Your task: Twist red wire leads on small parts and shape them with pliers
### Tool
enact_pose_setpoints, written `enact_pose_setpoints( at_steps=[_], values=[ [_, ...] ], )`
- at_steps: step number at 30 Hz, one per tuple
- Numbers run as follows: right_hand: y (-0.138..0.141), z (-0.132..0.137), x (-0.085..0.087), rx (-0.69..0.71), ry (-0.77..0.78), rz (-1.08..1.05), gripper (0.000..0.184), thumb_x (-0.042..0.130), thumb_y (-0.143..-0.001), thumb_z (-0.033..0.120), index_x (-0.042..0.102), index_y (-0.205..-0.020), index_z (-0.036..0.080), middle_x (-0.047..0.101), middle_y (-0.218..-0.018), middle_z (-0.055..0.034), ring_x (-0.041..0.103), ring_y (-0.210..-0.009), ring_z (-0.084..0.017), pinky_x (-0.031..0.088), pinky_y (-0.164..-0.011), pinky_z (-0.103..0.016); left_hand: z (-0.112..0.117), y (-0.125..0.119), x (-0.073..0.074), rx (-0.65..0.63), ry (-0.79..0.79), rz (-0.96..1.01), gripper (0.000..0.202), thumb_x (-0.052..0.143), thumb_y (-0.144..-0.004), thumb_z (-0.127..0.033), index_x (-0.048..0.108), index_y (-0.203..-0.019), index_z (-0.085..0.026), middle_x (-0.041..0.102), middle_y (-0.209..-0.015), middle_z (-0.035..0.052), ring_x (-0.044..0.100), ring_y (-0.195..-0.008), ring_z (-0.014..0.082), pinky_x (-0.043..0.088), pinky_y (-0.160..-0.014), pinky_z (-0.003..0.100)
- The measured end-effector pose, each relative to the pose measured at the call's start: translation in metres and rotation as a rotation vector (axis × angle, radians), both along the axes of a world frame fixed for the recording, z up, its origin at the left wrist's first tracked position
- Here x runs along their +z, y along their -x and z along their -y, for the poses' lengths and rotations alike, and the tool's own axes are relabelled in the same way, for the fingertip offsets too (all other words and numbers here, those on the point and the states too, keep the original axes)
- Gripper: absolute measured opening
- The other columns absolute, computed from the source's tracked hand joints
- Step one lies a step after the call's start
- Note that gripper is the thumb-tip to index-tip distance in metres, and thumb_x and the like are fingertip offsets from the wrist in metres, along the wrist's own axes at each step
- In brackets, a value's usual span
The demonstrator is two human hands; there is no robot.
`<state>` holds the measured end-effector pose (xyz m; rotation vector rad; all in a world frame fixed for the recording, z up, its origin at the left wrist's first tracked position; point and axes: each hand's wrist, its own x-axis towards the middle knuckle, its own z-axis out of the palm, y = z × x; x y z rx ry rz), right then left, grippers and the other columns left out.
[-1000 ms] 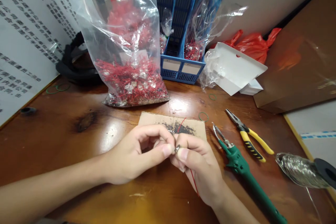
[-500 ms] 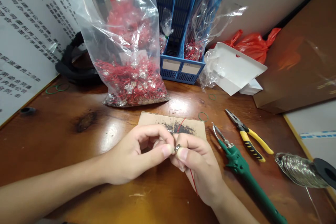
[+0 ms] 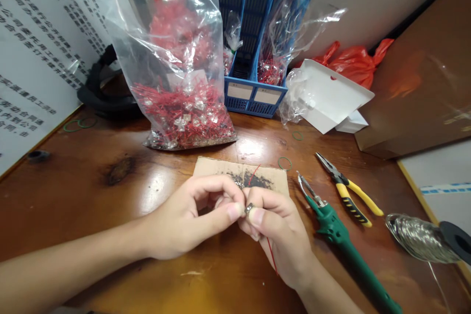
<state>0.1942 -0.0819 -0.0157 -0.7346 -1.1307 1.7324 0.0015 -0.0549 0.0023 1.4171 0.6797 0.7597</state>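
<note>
Thumb and forefinger of my right hand (image 3: 283,225) pinch a small metal piece (image 3: 249,208). A thin red wire (image 3: 271,255) runs out below that hand, and another red wire end (image 3: 253,174) sticks up behind the fingers. My left hand (image 3: 206,216) is closed in a pinch right beside the metal piece, its fingertips meeting the right hand's; what lies between them is too small to make out. Both hands are over the near edge of a cardboard piece (image 3: 206,167) with dark scorch marks.
Right of my hands lie a green soldering iron (image 3: 342,240), yellow-handled pliers (image 3: 344,191) and a solder wire spool (image 3: 419,238). Behind stand a clear bag of red-wired parts (image 3: 184,108), a blue rack (image 3: 253,95) and a white box (image 3: 331,98). A brown carton (image 3: 415,73) is at right.
</note>
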Motion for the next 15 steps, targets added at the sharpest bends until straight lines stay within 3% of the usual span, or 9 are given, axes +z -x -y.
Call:
enact_pose_setpoints(
  at_steps=[15],
  values=[
    [-0.0008, 0.0008, -0.0017, 0.002, -0.003, 0.015, 0.039, 0.065, -0.100, 0.037, 0.046, -0.070, 0.020, 0.039, -0.066, 0.0036, 0.031, -0.064, -0.014, 0.026, -0.061, -0.030, -0.0012, -0.0004, 0.0005, 0.004, 0.000, -0.001, 0.027, 0.062, -0.105, -0.035, 0.061, -0.089, -0.013, 0.052, -0.075, -0.0005, 0.043, -0.069, 0.0118, 0.037, -0.064, 0.024]
  ],
)
